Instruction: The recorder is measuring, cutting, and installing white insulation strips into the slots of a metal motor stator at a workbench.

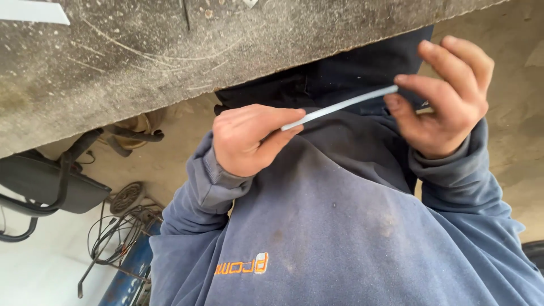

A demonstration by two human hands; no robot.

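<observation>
This is looking like a workshop, perhaps a garage: a scratched, dusty workbench is standing over a dirty concrete floor with tangled cables.

Thin white strip, flat and narrow, straight along its length. Held off the worktop in mid-air, tilted, one end lower and nearer the body, the other higher. Each end pinched between fingertips, middle unsupported.

I hold a thin, pale, straight plastic strip between my two hands, just in front of my chest: my left hand pinches its lower end, my right hand its higher end. The scratched grey worktable lies beyond them, a dark chair beneath it to my left.
</observation>
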